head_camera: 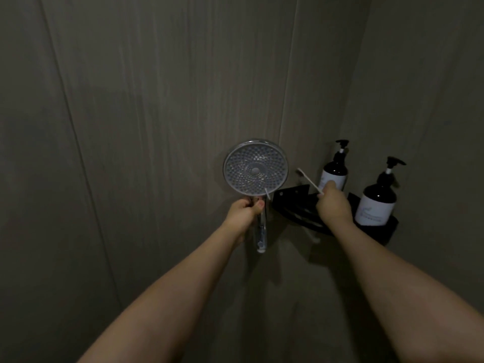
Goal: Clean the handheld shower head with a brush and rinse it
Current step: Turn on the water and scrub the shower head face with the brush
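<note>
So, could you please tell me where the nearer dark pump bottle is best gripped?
Grip the dark pump bottle with the white label around its straight round body, coming from the front, where the black corner shelf stands open; the thin pump offers a poor grip.

A single wide-angle head-worn camera looks forward and slightly down along both outstretched bare forearms into the corner of a dim shower stall lined with grey, wood-grained wall panels (157,100). The hands, left (242,213) and right (334,204), sit mid-frame at arm's length, the wall seams bowing toward the edges.
</note>
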